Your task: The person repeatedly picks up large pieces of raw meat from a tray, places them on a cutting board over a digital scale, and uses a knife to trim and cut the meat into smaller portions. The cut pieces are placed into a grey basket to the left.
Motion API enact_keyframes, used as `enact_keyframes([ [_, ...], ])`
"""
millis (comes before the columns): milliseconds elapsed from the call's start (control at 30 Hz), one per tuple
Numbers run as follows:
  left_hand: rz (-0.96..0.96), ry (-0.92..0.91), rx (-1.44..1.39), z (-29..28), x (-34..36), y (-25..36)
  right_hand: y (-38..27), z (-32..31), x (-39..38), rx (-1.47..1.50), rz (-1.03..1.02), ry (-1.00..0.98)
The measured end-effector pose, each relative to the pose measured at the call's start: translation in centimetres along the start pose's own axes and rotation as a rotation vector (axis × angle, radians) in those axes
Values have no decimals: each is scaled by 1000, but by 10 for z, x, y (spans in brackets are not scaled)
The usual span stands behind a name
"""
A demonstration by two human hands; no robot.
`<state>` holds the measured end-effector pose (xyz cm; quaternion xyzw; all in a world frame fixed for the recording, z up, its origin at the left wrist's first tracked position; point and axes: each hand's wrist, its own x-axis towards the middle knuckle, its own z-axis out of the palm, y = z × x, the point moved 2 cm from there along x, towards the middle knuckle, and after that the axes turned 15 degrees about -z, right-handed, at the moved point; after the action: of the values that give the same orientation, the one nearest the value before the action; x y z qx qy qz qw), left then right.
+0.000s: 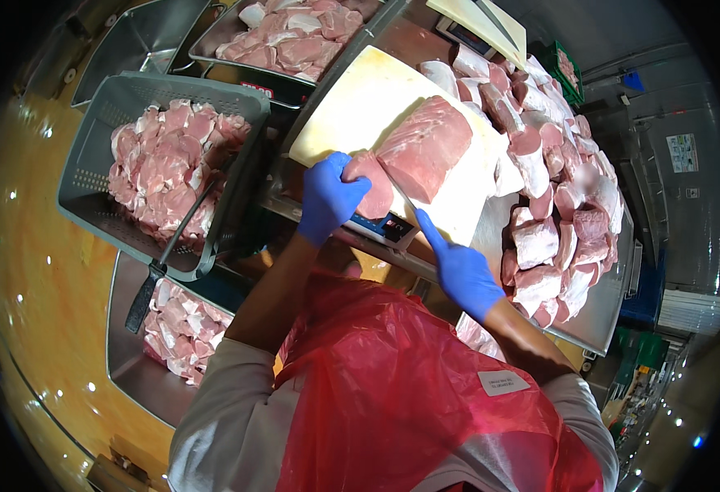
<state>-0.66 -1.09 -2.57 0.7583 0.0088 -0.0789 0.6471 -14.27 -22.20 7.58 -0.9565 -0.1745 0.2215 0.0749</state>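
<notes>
The meat block (pixel 435 139) lies on the cutting board (pixel 343 98), at two o'clock from the left hand (pixel 331 201), which pinches the slice (pixel 370 187) by its nine-o'clock edge; the right hand (pixel 462 275) wraps the knife (pixel 400 189), forefinger extended. The block looks heavy, soft, slippery: best held broadly by its sides

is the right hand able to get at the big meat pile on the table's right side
Probably yes: the right hand is close to the meat pile with nothing visible between them. It holds a knife, though, so it would likely have to free its grip first.
</notes>
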Motion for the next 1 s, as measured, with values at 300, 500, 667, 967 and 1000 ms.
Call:
enact_keyframes([
  [300,-94,-93,188,-22,-21,-10,-4,-14,-15,31,-55,120],
  [500,-80,-19,67,-9,-26,-6,-24,-21,91,139,-124,284],
  [667,-86,32,178,-35,-13,-7,12,4,26,86,-188,253],
  [967,-660,25,95,-227,-188,-91,102,49,-92,315,-67,439],
  [1000,-583,75,275,-273,-221,-156,99,52,-88,450,37,562],
])
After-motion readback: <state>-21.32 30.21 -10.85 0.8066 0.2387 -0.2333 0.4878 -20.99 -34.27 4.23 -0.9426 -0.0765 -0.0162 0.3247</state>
